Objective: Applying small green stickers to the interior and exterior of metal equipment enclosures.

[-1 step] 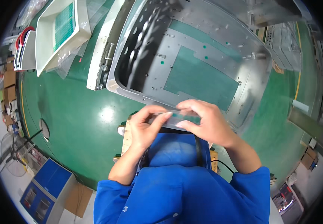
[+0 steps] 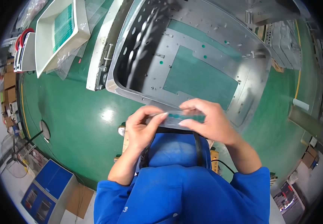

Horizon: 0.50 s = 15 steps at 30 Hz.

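A clear film strip with a row of green spots (image 2: 175, 116) is stretched between my two hands, just before the near rim of a large grey metal housing (image 2: 126, 92). My left hand (image 2: 141, 125) pinches the strip's left end between thumb and fingers. At the other end, my right hand (image 2: 210, 120) grips it with the thumb below and curled fingers above. The right fingertips are slightly blurred. Inside the housing are slots, studs, several green dots and large openings that show the green floor.
At the far left stands a white bin (image 2: 43, 56) holding green-patterned sheets, with clear plastic bags beside it. A white-edged metal piece (image 2: 96, 71) adjoins the housing's left side. Stacked metal panels (image 2: 283, 46) stand at the far right. A fan (image 2: 14, 158) is at the left.
My hands have moved slightly apart, the right one a little to the right. More of the strip's green spots show between them.
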{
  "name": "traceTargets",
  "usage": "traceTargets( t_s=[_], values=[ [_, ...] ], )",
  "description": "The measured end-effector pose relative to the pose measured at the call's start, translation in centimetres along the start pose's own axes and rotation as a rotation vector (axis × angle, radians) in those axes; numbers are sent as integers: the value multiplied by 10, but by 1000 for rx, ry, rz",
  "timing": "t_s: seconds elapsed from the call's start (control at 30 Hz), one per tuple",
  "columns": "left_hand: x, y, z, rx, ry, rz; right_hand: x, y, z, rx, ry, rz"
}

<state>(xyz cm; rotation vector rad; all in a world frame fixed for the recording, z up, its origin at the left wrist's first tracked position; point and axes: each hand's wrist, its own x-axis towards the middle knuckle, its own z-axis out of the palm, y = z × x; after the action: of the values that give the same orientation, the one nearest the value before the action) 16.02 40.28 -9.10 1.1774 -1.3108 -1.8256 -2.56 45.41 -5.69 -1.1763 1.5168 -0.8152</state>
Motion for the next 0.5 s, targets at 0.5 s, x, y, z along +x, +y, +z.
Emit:
traceTargets(
  t_s=[0.5],
  values=[
    [-2,34,10,919,-273,539,-27,3,0,47,80,-18]
  ],
)
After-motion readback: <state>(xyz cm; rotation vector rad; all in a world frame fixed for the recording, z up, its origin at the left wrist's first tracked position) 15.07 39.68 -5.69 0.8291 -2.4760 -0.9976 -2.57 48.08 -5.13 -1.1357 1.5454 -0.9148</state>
